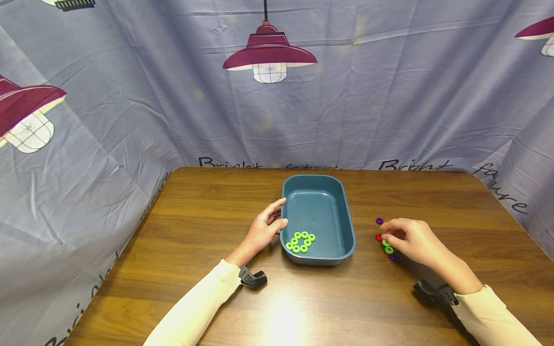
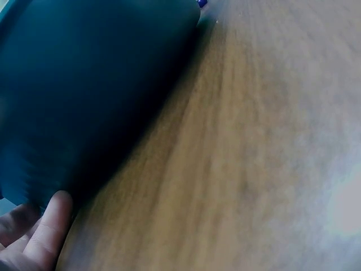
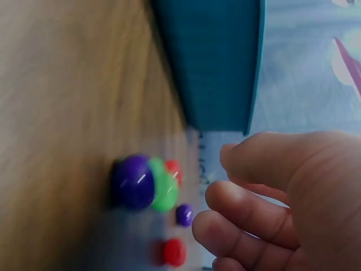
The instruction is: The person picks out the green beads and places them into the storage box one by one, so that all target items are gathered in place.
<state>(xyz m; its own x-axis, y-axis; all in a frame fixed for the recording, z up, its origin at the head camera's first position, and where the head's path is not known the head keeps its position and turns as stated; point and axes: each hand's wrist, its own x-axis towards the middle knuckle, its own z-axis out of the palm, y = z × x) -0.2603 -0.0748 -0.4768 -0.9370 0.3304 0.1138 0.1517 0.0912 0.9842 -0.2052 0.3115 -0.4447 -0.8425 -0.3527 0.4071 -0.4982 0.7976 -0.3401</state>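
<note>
My left hand (image 1: pixel 261 229) holds the left wall of a blue-green rectangular bin (image 1: pixel 320 216), thumb over the rim and fingers along the outside. Several bright green rings (image 1: pixel 289 248) lie in the bin's near left corner. To the right of the bin, my right hand (image 1: pixel 415 238) hovers palm down above a small group of rings, thumb and fingers loosely bent with a gap between them. In that group are a red ring (image 1: pixel 378 237), a green ring (image 1: pixel 389 253) and a purple ring (image 1: pixel 393 258). Another red ring (image 3: pixel 174 252) shows in the right wrist view, below the fingertips.
A second purple ring (image 1: pixel 379 223) lies a little farther back, just left of my right fingertips. Everything stands on a brown wood-grain table (image 1: pixel 216 202). A grey-blue curtain (image 1: pixel 195 96) printed with lamps hangs behind and along the sides.
</note>
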